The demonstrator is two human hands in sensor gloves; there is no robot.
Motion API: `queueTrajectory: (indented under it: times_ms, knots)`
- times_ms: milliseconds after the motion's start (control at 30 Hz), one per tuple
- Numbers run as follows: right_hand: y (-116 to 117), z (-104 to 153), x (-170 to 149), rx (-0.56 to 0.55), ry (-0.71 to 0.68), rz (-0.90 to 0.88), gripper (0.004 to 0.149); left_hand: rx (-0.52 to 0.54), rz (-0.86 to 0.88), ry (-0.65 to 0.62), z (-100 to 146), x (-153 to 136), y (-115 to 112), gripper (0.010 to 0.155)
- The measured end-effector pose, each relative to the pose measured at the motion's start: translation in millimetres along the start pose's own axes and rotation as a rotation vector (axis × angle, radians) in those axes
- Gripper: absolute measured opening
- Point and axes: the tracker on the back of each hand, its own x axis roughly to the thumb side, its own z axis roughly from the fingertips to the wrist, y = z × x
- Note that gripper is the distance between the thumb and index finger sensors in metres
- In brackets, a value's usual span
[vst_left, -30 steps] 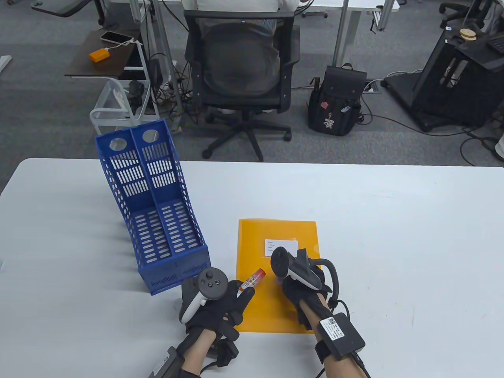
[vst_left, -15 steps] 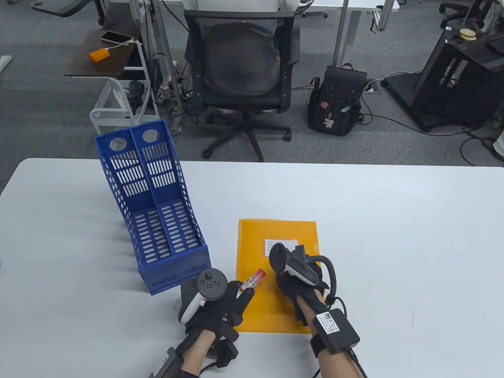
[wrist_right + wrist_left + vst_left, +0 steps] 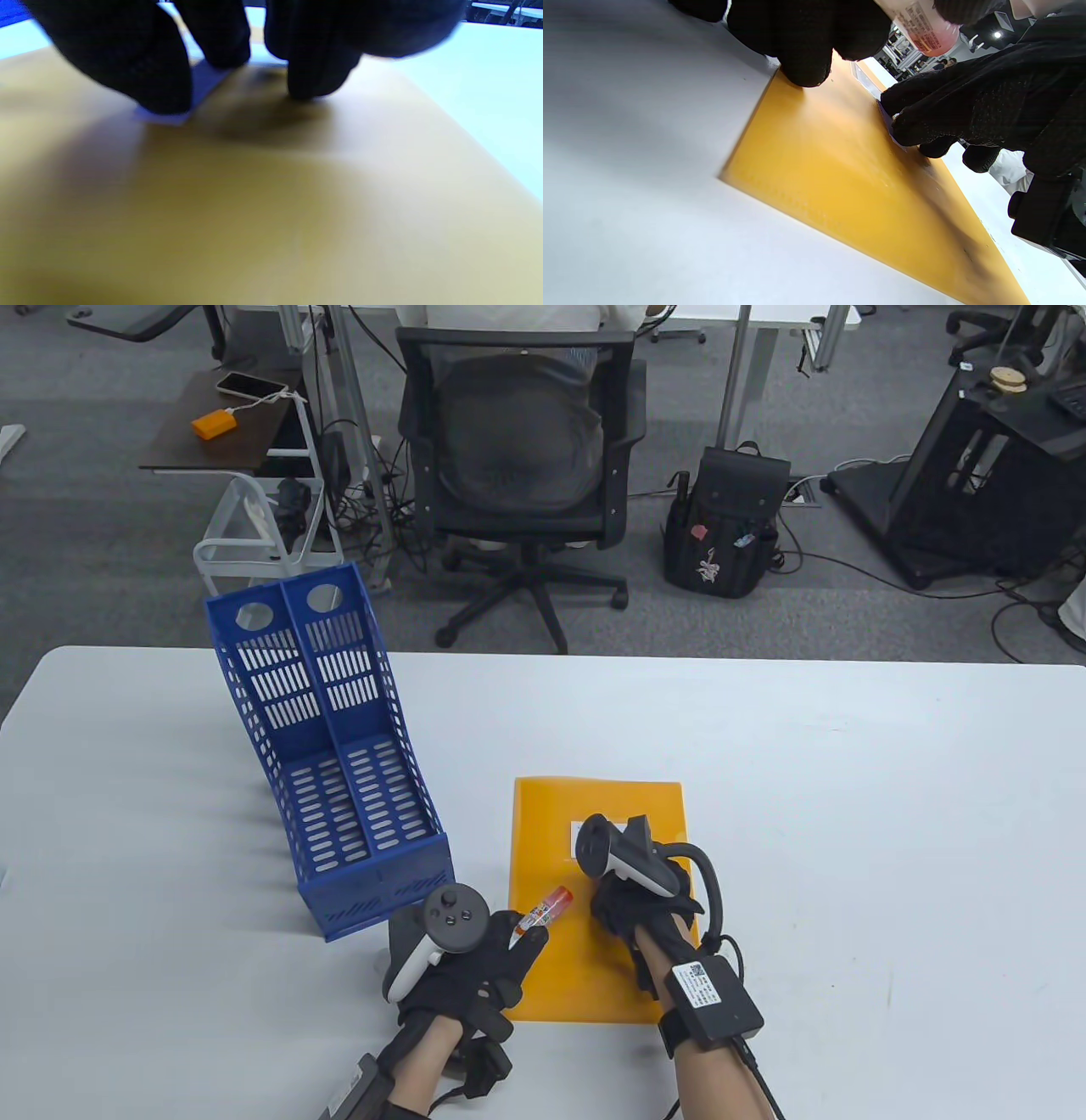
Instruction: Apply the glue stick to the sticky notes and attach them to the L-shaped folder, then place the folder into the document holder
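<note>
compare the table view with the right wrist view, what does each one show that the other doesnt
Only the table view shows the blue document holder standing left of the folder, the left hand holding the glue stick, and the white label on the folder. Only the right wrist view shows the purple sticky note lying on the folder under the right hand's fingertips; from above the hand hides it. Both show the orange folder flat on the white table with the right hand on it.

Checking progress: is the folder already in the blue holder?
No, the folder lies flat on the table, beside the holder, with both hands on it.
</note>
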Motion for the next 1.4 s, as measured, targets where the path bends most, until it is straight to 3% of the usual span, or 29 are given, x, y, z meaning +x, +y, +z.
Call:
queueTrajectory:
  times_ms: [233, 400, 533, 800, 933, 1033, 1200, 1267, 1400]
  knots:
    - [0, 4, -2, -0.067, 0.012, -0.022, 0.074, 0.016, -0.012, 0.008, 0, 2, 0, 0.061]
    - [0, 16, 0, -0.187, 0.069, 0.010, 0.082, 0.023, -0.022, 0.006, 0, 3, -1, 0.061]
    - [5, 35, 0, -0.297, 0.071, 0.076, 0.079, 0.019, -0.004, 0.000, 0, 1, -1, 0.061]
    - [11, 94, -9, -0.397, -0.114, 0.019, 0.074, 0.002, -0.059, 0.014, 2, 9, -4, 0.062]
    - [17, 120, -17, -0.530, -0.239, -0.047, 0.055, 0.029, -0.106, 0.003, 5, 15, -5, 0.061]
    - [22, 129, -23, -0.577, -0.282, -0.127, 0.051, 0.059, -0.132, 0.009, 9, 19, -4, 0.061]
    - [27, 133, -23, -0.524, -0.349, -0.236, 0.048, 0.109, -0.075, -0.061, 19, 26, -4, 0.061]
    - [28, 136, -20, -0.509, -0.377, -0.265, 0.053, 0.099, 0.007, -0.088, 21, 28, -8, 0.060]
    - [31, 140, -16, -0.461, -0.414, -0.377, 0.082, 0.097, 0.161, -0.106, 24, 33, -14, 0.059]
